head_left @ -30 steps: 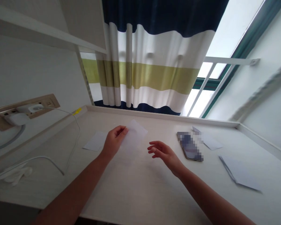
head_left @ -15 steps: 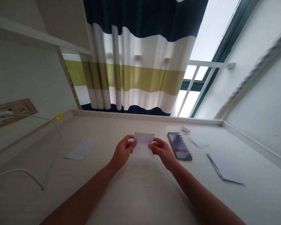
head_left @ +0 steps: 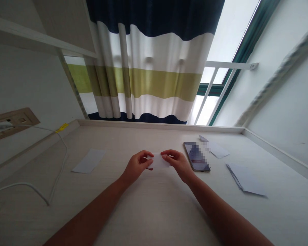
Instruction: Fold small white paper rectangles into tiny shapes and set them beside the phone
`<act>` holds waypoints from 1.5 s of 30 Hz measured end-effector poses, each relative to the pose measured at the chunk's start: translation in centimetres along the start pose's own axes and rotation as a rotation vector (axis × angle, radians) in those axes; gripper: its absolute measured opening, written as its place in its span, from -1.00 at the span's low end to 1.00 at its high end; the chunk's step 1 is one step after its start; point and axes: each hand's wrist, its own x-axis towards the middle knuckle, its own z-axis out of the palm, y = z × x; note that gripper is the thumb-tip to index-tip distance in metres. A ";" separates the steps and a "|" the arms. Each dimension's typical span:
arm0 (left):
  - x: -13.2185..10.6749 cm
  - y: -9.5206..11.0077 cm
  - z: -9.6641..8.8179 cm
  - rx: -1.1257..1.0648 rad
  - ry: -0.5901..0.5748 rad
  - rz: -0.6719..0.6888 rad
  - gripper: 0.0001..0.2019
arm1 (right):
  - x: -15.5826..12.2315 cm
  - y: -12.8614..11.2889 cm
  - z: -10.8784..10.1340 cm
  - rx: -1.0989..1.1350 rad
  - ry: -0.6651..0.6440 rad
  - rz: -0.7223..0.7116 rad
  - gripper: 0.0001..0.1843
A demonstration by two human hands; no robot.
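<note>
A small piece of white paper (head_left: 159,162) is held above the desk, and it looks folded over at its top. My left hand (head_left: 137,165) pinches its left side between thumb and fingers. On the other side, my right hand (head_left: 179,164) grips the upper right part in the same way. Just right of my right hand lies a smartphone (head_left: 196,158), its screen lit and partly blurred out.
Left on the white desk (head_left: 143,212) lies a loose paper sheet (head_left: 89,161). Another paper (head_left: 217,150) is behind the phone, and a stack of paper (head_left: 246,179) sits at the right. A white cable (head_left: 63,171) runs from the wall socket (head_left: 14,123). A raised rim (head_left: 156,126) borders the desk.
The paper between my hands stood taller before; its upper part has come down and it now looks shorter. My fingers have moved closer together at its upper edge.
</note>
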 end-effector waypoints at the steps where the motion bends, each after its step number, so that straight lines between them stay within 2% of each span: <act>1: 0.0 0.0 0.1 0.004 0.000 0.001 -0.77 | 0.0 0.1 0.0 -0.014 -0.005 -0.012 -0.77; 5: -0.2 0.2 0.2 -0.021 -0.001 -0.008 -0.62 | 0.0 0.5 0.0 -0.033 -0.004 -0.063 -0.74; 8: -0.4 0.3 0.3 -0.054 -0.050 -0.063 -0.45 | 0.0 0.5 0.0 -0.058 -0.023 -0.093 -0.76; 11: -0.6 0.1 0.4 -0.062 -0.098 -0.114 -0.37 | -0.2 0.4 0.1 -0.097 -0.042 -0.108 -0.77; 27: -0.4 -0.3 0.4 -0.020 -0.061 -0.090 -0.39 | -0.4 0.7 0.3 -0.191 -0.035 -0.130 -0.80; 31: -0.3 -0.5 0.4 0.001 -0.059 -0.079 -0.42 | -0.3 0.7 0.4 -0.150 -0.032 -0.141 -0.73; 36: -0.4 -0.6 0.3 0.038 -0.057 -0.044 -0.43 | -0.6 0.4 0.7 -0.069 -0.050 -0.028 -0.58; 40: -0.5 -0.7 0.4 0.058 -0.051 -0.018 -0.43 | -0.7 0.4 0.9 -0.085 -0.120 0.049 -0.69; 45: -0.4 -0.5 0.4 0.046 -0.038 -0.041 -0.43 | -0.8 0.3 1.0 -0.100 -0.091 0.062 -0.74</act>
